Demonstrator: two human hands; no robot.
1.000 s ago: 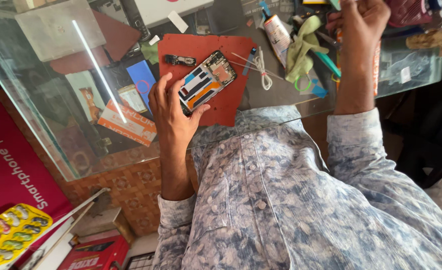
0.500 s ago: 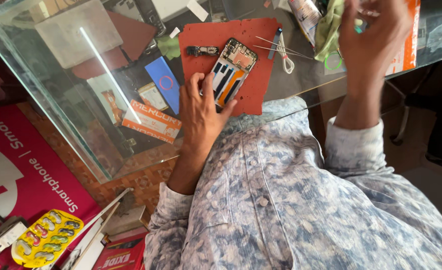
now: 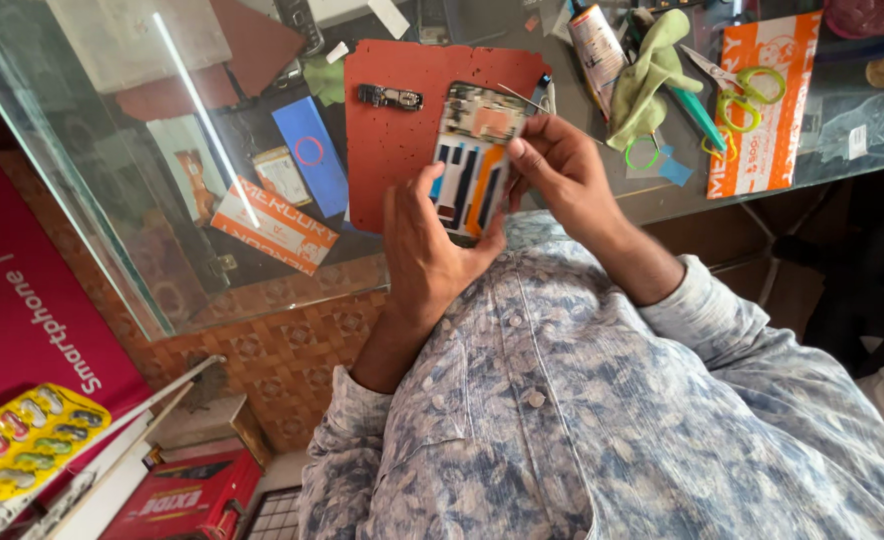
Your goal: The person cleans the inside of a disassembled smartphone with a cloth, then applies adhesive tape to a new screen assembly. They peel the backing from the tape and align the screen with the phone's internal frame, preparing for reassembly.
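I'm seeing my shirt (image 3: 602, 420) fill the near frame: pale cloth with a blue-grey mottled, maybe floral print, small buttons running down the front. Long sleeves are pushed up the forearms, and my left hand (image 3: 427, 250) and right hand (image 3: 562, 170) are bare.

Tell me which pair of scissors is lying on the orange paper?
The bigger scissors with two green loop handles lie on the orange paper. The other green-handled pair sits beside the green cloth, off the paper.
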